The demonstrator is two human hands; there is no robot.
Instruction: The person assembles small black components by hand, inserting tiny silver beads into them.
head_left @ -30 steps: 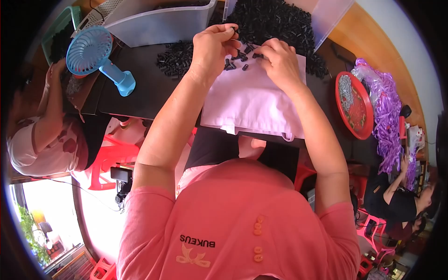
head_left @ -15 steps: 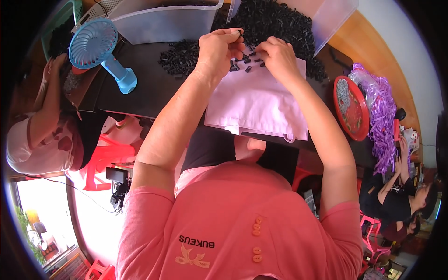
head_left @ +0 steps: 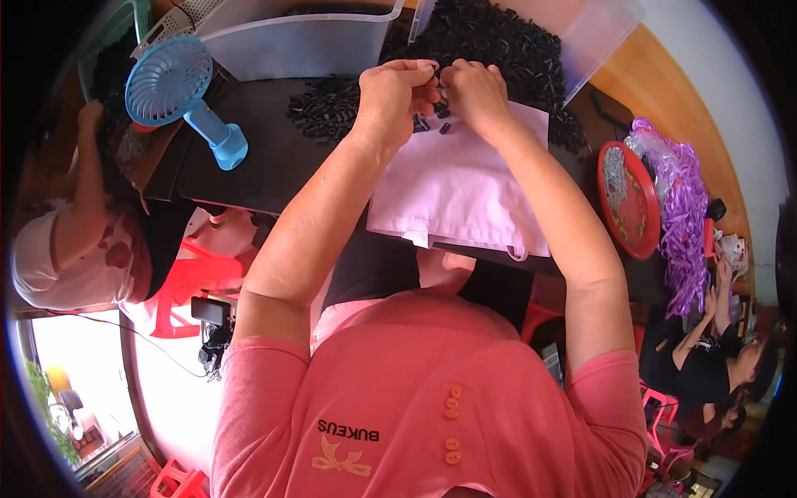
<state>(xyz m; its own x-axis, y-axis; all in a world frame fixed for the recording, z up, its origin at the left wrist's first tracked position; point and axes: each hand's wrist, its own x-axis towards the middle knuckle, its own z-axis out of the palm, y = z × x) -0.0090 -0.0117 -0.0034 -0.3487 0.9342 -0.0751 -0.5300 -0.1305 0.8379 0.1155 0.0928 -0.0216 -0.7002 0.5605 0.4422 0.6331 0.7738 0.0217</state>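
The small tubes point(head_left: 320, 114) are black, the cloth point(head_left: 461, 195) pale pink, the fan point(head_left: 168, 81) light blue, the tray point(head_left: 650, 203) red, the ribbons point(head_left: 684, 216) purple.

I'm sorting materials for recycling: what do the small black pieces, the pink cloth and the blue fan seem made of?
Small black pieces: probably plastic or rubber, slightly shiny, with highlights on rounded sides.
Pink cloth: matte fabric, perhaps cotton; it creases softly.
Blue fan: likely moulded plastic, smooth, with even colour and thin curved grille ribs.
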